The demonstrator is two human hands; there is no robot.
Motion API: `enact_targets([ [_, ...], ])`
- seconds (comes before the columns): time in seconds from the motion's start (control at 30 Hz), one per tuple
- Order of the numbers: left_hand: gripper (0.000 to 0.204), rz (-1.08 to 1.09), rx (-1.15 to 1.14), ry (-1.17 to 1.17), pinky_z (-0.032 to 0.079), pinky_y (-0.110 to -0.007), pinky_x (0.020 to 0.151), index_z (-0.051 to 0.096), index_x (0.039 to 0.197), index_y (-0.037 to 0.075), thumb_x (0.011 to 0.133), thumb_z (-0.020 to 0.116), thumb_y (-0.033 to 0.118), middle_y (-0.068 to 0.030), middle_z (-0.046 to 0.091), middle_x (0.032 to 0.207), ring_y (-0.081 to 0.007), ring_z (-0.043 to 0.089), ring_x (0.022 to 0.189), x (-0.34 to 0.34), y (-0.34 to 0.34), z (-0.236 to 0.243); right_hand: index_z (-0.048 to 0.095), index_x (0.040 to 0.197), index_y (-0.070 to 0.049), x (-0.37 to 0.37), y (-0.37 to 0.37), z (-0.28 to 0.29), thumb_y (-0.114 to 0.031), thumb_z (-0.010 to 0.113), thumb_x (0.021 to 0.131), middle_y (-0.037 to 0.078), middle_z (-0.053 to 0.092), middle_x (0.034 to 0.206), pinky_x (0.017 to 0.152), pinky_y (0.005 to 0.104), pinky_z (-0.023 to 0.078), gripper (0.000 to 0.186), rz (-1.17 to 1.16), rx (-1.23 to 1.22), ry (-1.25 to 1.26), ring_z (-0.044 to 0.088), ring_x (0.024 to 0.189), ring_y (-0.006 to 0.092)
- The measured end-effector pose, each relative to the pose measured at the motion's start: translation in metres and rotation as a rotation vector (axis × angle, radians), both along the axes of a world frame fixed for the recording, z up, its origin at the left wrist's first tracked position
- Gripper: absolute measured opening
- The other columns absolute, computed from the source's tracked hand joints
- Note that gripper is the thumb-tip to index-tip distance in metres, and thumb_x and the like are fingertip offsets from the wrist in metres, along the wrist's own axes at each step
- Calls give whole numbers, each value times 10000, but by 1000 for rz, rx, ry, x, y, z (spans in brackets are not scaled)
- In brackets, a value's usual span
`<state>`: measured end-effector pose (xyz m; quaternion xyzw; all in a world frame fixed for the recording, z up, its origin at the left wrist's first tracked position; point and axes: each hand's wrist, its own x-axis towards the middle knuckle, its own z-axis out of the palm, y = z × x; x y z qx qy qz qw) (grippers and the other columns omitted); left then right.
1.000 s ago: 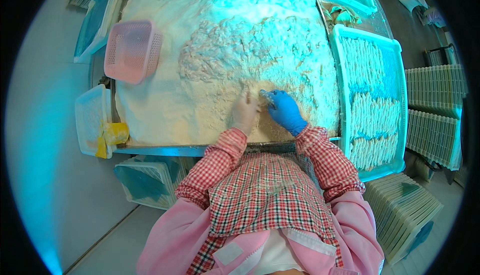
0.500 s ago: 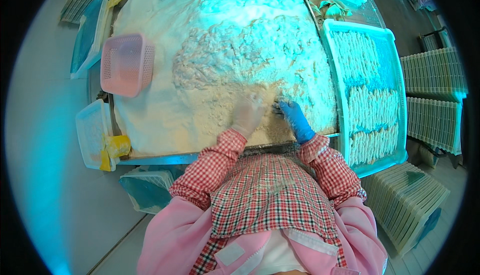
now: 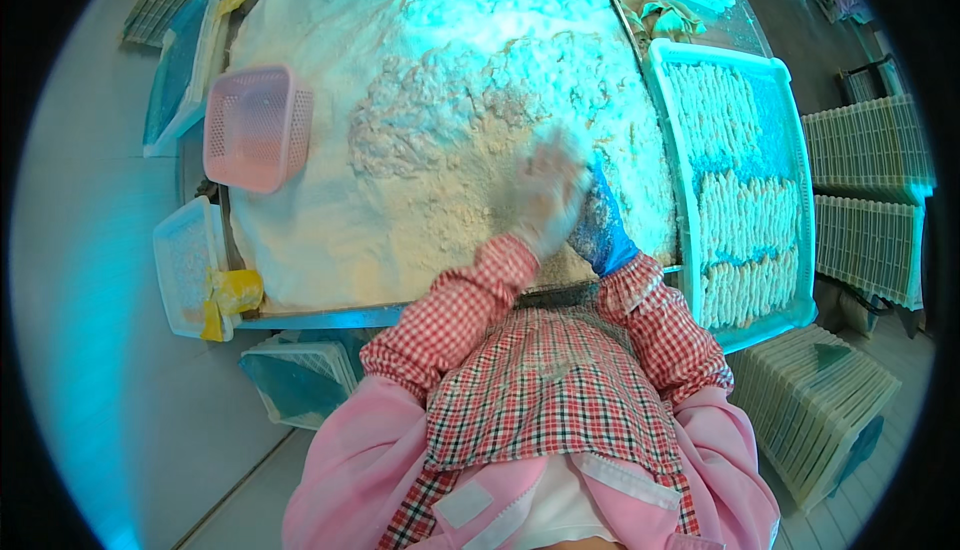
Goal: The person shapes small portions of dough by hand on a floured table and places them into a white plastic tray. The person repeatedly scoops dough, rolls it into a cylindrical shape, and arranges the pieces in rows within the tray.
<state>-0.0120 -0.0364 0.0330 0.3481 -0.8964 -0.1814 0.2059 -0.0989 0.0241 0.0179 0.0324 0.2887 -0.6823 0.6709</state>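
Your left hand (image 3: 548,195), blurred, and blue-gloved right hand (image 3: 603,230) work the flour mound (image 3: 400,180); grip state unclear. Tray of coated strips (image 3: 745,200) at three o'clock.

Surface: my work table (image 3: 300,318) | load: white flour mound (image 3: 420,150) across it | pink basket (image 3: 257,127) on its left | tray of coated strips (image 3: 740,180) to my right

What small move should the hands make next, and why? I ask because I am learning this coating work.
Probably lower both hands back into the flour mound in front of them and work what is there. The left hand, blurred and dusted white, and the blue-gloved right hand sit close together over the mound's near edge. Whether either holds a piece cannot be told. The tray of coated strips lies to the right.
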Motion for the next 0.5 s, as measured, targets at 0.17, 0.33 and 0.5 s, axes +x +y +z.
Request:
enact_targets([
  [0.17,576,334,627,289,486,-362,902,298,1463,54,1003,382,391,-207,325,1470,-271,559,1096,27,-38,18,545,1293,-59,-2,15,47,-114,524,952,95,533,1316,1106,407,299,346,24,-95,796,459,1265,237],
  [0.33,570,315,686,-244,473,-344,821,423,1380,8,958,509,383,-118,565,1093,-197,556,945,52,-29,3,522,1299,-16,-20,53,3,-5,472,909,96,603,1210,1016,367,407,393,66,-28,1187,566,1121,217],
  [0.5,644,79,57,-424,393,-423,913,477,1325,-6,840,610,396,-128,577,1100,-278,529,1028,35,25,-37,521,1300,-44,-26,46,-24,-215,488,977,90,637,1130,867,309,504,367,231,380,400,625,933,196],
])
